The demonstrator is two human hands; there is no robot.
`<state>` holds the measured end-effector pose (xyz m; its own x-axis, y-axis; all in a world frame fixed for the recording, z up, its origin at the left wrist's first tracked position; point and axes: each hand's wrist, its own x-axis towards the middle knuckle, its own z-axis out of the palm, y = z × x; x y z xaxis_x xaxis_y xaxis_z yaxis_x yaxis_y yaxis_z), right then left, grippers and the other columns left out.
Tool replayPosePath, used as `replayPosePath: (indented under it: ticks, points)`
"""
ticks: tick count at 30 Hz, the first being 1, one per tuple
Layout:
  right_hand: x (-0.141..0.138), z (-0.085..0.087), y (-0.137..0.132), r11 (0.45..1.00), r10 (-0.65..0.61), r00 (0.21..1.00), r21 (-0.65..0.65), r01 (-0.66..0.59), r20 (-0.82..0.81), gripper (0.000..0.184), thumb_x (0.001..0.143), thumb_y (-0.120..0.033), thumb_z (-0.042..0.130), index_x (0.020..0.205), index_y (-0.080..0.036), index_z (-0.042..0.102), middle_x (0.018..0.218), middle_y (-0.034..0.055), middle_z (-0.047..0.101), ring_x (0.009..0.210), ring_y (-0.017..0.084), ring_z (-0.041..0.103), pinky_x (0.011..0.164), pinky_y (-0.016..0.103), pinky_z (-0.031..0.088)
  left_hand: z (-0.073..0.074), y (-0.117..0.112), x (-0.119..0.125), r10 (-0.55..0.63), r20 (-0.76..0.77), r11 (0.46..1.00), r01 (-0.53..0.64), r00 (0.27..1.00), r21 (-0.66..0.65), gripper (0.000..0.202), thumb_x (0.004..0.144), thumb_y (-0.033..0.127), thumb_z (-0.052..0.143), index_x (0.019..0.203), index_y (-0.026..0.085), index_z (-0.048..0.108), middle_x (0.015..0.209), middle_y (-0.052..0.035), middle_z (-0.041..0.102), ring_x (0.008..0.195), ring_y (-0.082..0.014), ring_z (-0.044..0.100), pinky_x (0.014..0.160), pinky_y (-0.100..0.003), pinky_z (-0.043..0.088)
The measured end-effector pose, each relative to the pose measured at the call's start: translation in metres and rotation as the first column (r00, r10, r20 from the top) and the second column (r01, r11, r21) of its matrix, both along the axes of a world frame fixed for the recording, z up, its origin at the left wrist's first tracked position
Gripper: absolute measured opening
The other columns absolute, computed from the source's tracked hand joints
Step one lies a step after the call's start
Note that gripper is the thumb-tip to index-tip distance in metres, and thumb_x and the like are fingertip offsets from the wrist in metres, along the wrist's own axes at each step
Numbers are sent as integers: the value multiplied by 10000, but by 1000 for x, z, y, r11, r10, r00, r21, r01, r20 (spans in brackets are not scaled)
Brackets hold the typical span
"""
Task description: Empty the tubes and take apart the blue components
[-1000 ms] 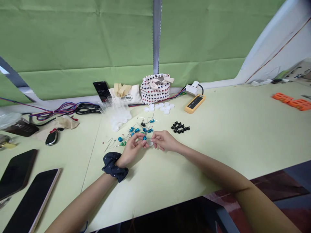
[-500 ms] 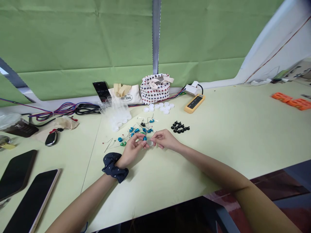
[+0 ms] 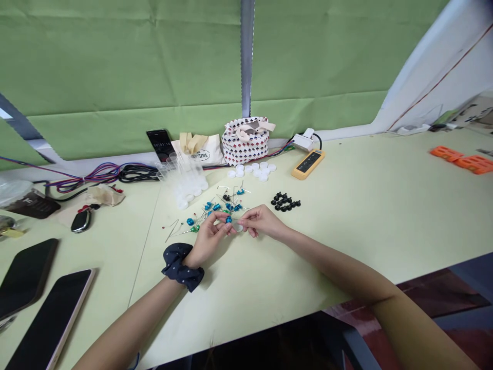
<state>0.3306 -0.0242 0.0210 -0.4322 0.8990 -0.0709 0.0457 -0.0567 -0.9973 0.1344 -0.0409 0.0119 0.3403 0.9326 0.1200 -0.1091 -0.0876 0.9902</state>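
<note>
My left hand [image 3: 209, 239], with a dark dotted scrunchie [image 3: 182, 266] at its wrist, pinches a small blue wire-lead electronic component [image 3: 229, 219] between its fingertips. My right hand [image 3: 262, 222] meets it from the right, its fingertips on the component's thin metal lead. A small white cap [image 3: 239, 227] lies partly hidden under those fingers. Several loose blue components [image 3: 215, 207] with long leads are scattered just beyond my hands, and a green one [image 3: 195, 228] lies left of them.
Black plastic pieces [image 3: 285, 201], white caps [image 3: 250, 170] and a stack of clear tubes [image 3: 188, 180] sit on the pale green table [image 3: 327, 231] beyond my hands. Further away are a yellow power strip [image 3: 308, 164], cables [image 3: 100, 174], phones [image 3: 26, 277] and orange blocks [image 3: 447, 153].
My hands stay pinched together around the blue component, almost in the same place. The camera view has shifted only slightly.
</note>
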Motion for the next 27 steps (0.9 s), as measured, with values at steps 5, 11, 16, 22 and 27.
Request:
replayPosePath:
  ticks: [5, 11, 16, 22, 27]
  points:
    - [-1, 1, 0, 1000, -6, 1000, -7, 6, 2, 377, 680, -465, 702, 737, -93, 691, 541, 9, 608, 385, 66, 501, 380, 184, 388, -2, 1, -1, -20, -4, 1000, 20, 1000, -2, 245, 826, 310, 630, 1008, 198, 509, 853, 6, 510, 735, -138, 626, 691, -304, 458]
    - [-1, -1, 1, 1000, 4, 1000, -12, -4, -8, 372, 679, -463, 705, 722, -94, 691, 541, 11, 613, 382, 61, 491, 376, 185, 375, -4, 0, 0, -10, -18, 1000, 10, 1000, 14, 232, 826, 297, 630, 986, 195, 496, 861, -1, 535, 746, -139, 624, 696, -298, 456]
    - [-2, -2, 1, 998, -6, 1000, -60, 6, -5, 379, 651, -457, 731, 738, -89, 707, 557, 19, 627, 364, 41, 440, 349, 179, 341, -8, -2, -1, 15, -54, 999, -12, 998, 49, 236, 825, 295, 629, 984, 186, 492, 867, -19, 573, 779, -155, 627, 693, -294, 459]
    - [-3, -1, 2, 977, 11, 998, -210, -25, -68, 427, 627, -477, 750, 768, -77, 703, 555, 36, 636, 492, 112, 598, 509, 237, 506, -8, 0, -3, 19, -63, 999, -17, 998, 38, 228, 832, 302, 618, 982, 185, 493, 829, -18, 583, 769, -155, 621, 698, -306, 460]
    - [-2, -4, 4, 985, 17, 998, -168, -27, -58, 424, 643, -484, 737, 770, -81, 703, 544, 30, 624, 510, 106, 590, 516, 229, 483, -5, 0, -2, 32, -45, 999, -32, 998, 20, 253, 812, 313, 642, 988, 186, 511, 820, -2, 548, 720, -143, 626, 663, -291, 459]
